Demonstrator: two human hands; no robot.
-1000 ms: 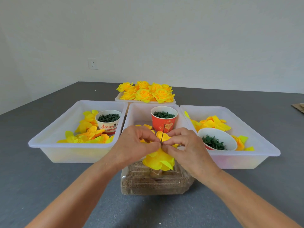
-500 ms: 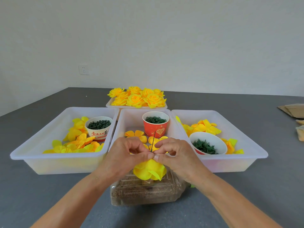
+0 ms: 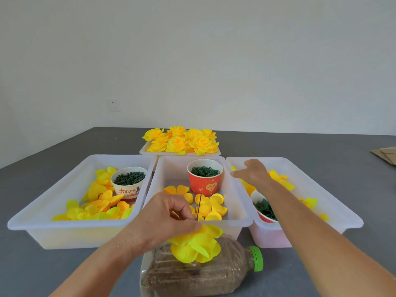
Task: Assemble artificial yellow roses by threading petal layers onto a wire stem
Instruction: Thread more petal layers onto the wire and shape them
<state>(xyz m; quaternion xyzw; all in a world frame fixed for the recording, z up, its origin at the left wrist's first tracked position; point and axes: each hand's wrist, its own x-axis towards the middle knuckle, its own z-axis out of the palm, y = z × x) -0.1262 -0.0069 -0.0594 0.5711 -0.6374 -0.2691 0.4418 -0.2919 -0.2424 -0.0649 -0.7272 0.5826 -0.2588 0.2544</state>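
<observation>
A thin dark wire stem (image 3: 199, 205) stands upright above a half-built yellow rose (image 3: 196, 245), which sits over a sand-filled plastic bottle (image 3: 225, 273) lying on its side. My left hand (image 3: 165, 219) pinches the flower's top at the base of the wire. My right hand (image 3: 251, 172) hovers, fingers relaxed and empty, over the right white bin (image 3: 340, 202) that holds loose yellow petal layers (image 3: 278, 179). More petal layers (image 3: 211, 207) lie in the middle bin (image 3: 240, 209).
The left bin (image 3: 32, 217) holds yellow petals and a white cup of green parts (image 3: 129, 182). A red cup of green rings (image 3: 204, 179) stands in the middle bin; another cup (image 3: 264, 207) sits in the right bin. Finished roses (image 3: 182, 141) fill a far tray. Cardboard (image 3: 385, 155) lies far right.
My right hand has let go of the flower and moved up and right over the right bin. My left hand still holds the flower. The camera has tilted upward.
</observation>
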